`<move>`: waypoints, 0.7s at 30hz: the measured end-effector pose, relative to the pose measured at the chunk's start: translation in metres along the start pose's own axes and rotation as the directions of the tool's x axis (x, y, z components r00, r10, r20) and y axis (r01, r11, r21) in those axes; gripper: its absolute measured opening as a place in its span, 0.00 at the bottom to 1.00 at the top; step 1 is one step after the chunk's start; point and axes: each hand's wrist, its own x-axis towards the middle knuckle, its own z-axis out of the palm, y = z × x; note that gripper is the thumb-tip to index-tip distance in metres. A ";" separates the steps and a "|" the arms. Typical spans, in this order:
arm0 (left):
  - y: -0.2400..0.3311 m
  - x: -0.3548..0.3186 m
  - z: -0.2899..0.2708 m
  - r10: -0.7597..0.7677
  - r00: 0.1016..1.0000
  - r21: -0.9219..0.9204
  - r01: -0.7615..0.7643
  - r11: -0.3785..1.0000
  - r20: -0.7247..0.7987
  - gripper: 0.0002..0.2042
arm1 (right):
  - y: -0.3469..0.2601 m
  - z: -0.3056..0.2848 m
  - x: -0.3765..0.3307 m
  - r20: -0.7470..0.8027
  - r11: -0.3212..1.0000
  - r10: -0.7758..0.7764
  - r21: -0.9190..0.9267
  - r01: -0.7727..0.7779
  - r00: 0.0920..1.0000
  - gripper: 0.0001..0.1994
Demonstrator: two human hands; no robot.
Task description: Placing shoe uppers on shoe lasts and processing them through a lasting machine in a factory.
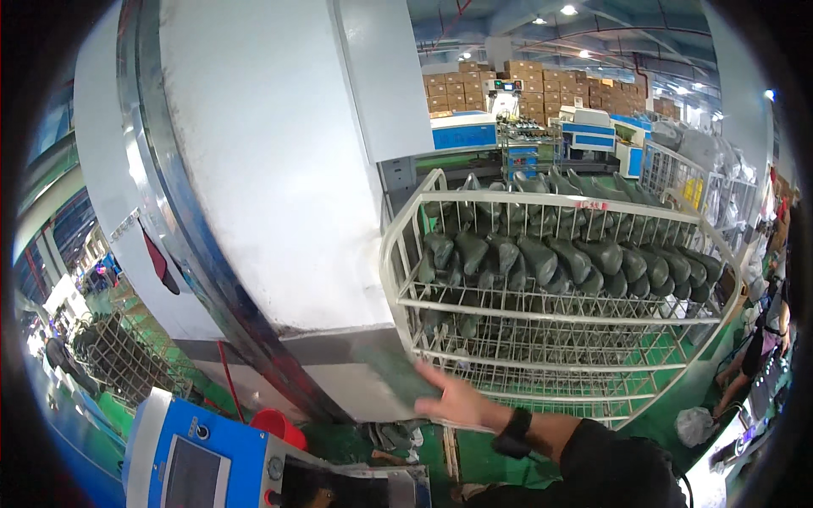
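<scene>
One open hand beside rack

One hand shows, on a forearm that enters from the lower right edge and reaches up and left. The hand is flat and open, fingers stretched out and together, thumb held apart below. A black band circles the wrist, and a dark sleeve covers the forearm.
</scene>
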 end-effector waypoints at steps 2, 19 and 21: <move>-0.003 0.008 0.012 -0.013 0.999 -0.005 0.013 1.000 -0.030 0.27 | -0.007 -0.052 0.040 -0.240 0.987 -0.069 -0.156 0.032 0.968 0.41; -0.030 0.020 0.052 0.155 0.988 -0.050 -0.156 0.987 -0.020 0.41 | 0.027 -0.222 0.283 -0.208 0.596 -0.075 -0.793 -0.123 0.975 0.17; -0.015 0.002 0.063 0.162 0.986 0.002 -0.163 0.987 -0.046 0.41 | 0.026 -0.212 0.275 -0.205 0.383 -0.092 -0.911 -0.155 0.974 0.14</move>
